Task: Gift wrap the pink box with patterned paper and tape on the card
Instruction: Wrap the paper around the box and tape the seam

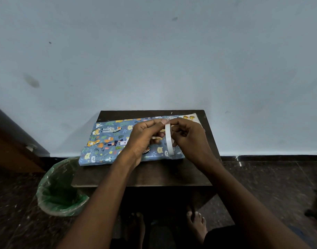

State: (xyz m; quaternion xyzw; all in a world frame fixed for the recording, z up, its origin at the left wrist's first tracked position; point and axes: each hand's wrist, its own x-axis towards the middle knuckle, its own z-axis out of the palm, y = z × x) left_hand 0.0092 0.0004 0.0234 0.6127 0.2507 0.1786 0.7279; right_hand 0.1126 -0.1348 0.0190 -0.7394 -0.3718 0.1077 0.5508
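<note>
Dark speckled floor (270,186) nearest the camera, bare feet (197,223) planted on it under the table edge. Green-lined waste bin (60,191) stands just left of the table, touching or nearly touching its corner.

Small dark wooden table (145,177), near strip bare. Both forearms reach over it.

Left hand (145,139) and right hand (190,137) meet above the parcel. Between them a roll of white tape (168,139) stands on edge. Right hand's fingers curl round the roll on its right side. Left hand's thumb and forefinger pinch at the top of the roll, apparently picking at or pulling the free end; whether a strip is already lifted I cannot tell.

Below the hands, the box lies flat across the middle of the table, covered on every visible face by blue animal-print patterned paper (107,141). No pink shows. Left end looks folded down; right end is hidden by the hands.

Far right corner: the card (190,118), pale with yellow shapes, lies beside the parcel, partly tucked behind the right hand. Not yet attached.

Judgement: wrapping is largely done; left to do are tearing off tape, securing any loose seam, and fixing the card on top.

Beyond, a plain pale blue wall (154,51); wooden furniture (10,144) at far left.
</note>
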